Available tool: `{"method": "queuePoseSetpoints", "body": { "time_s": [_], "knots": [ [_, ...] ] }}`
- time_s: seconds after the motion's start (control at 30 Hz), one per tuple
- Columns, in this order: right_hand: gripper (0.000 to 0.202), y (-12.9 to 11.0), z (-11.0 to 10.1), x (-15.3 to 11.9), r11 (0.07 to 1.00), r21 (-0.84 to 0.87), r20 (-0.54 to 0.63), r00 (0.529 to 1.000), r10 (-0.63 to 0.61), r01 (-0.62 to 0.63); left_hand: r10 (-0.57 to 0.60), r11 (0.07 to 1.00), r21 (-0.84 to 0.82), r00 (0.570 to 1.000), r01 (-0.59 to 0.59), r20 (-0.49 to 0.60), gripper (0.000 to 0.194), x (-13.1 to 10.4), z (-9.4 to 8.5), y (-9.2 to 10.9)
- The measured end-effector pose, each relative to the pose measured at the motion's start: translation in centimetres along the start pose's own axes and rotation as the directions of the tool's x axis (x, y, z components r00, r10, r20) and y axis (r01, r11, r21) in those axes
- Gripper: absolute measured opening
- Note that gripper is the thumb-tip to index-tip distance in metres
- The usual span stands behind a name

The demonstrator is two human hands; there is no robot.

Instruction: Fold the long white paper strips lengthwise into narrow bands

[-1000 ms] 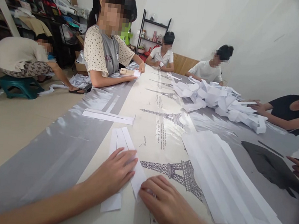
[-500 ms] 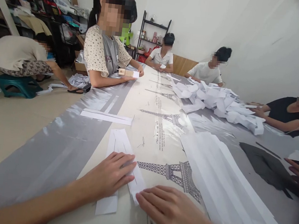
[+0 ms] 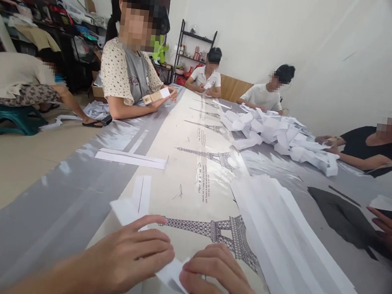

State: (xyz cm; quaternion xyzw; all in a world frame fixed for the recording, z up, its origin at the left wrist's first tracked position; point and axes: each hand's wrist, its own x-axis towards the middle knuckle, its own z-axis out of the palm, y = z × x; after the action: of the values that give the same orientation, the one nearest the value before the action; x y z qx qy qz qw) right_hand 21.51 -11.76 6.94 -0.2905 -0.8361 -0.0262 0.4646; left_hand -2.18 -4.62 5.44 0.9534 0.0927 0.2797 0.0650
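Note:
A white paper strip (image 3: 169,276) runs between my two hands, raised off the tablecloth and bent at its near end. My left hand (image 3: 131,250) is closed on its middle, and the far end sticks out past my knuckles. At the near end, my right hand (image 3: 219,279) pinches the paper with curled fingers; the fingertips are partly hidden. Another paper strip (image 3: 144,193) with a black line lies flat beyond my left hand. Farther off, a longer white strip (image 3: 131,158) lies crosswise on the cloth.
A stack of white paper sheets (image 3: 287,247) lies at my right. Behind it rises a heap of folded paper strips (image 3: 272,132). The tablecloth (image 3: 208,191) bears printed towers. Several people sit around the table; one person (image 3: 133,74) at the left holds a wooden block and paper.
My hands have lifted the strip from the cloth and bent its near end; it lay flat before. My right hand now pinches that end. The view has shifted slightly.

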Motion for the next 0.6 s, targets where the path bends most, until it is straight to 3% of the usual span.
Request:
{"method": "queuePoseSetpoints", "body": {
  "time_s": [0.2,0.37,0.6],
  "knots": [
    [0.015,0.2,1.1,-1.1,1.0,0.021,0.034,0.999,0.009,-0.009,0.066,0.979,0.188,0.994,-0.082,0.088,0.035,0.3,-1.8,0.8],
    [0.014,0.2,2.1,-1.2,1.0,0.016,-0.013,1.0,0.024,-0.024,0.113,0.983,0.129,0.983,-0.132,0.147,0.045,-0.3,-2.4,1.5],
    [0.018,0.9,1.3,-1.7,0.998,-0.045,0.151,0.987,0.05,-0.043,0.106,0.97,0.205,0.988,-0.127,0.109,0.038,-0.2,-1.9,1.1]
  ]
}}
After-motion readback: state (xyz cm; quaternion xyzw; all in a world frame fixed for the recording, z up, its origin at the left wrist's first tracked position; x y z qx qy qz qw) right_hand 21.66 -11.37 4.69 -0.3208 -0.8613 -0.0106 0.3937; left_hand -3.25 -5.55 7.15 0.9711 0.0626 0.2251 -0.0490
